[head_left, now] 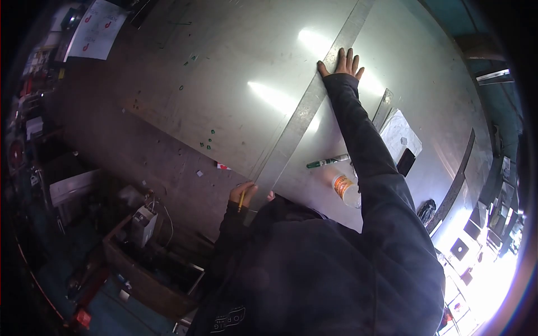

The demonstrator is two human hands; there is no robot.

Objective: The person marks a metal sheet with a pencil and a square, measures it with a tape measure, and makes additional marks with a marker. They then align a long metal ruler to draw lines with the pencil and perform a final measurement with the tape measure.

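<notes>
A long metal straightedge (305,109) lies diagonally across a large shiny metal sheet (224,84). My right hand (342,63) is stretched far out and pressed flat on the straightedge's far part, fingers spread. My left hand (244,193) is at the near end of the straightedge, at the sheet's edge, closed around a yellow pencil (241,200). My dark sleeves and hooded top fill the lower middle of the view.
A green marker (328,162), a bottle with an orange label (346,189), a dark phone (405,161), a pale sheet (399,133) and a shorter metal rule (383,108) lie right of my arm. An open crate (145,269) stands on the floor at left.
</notes>
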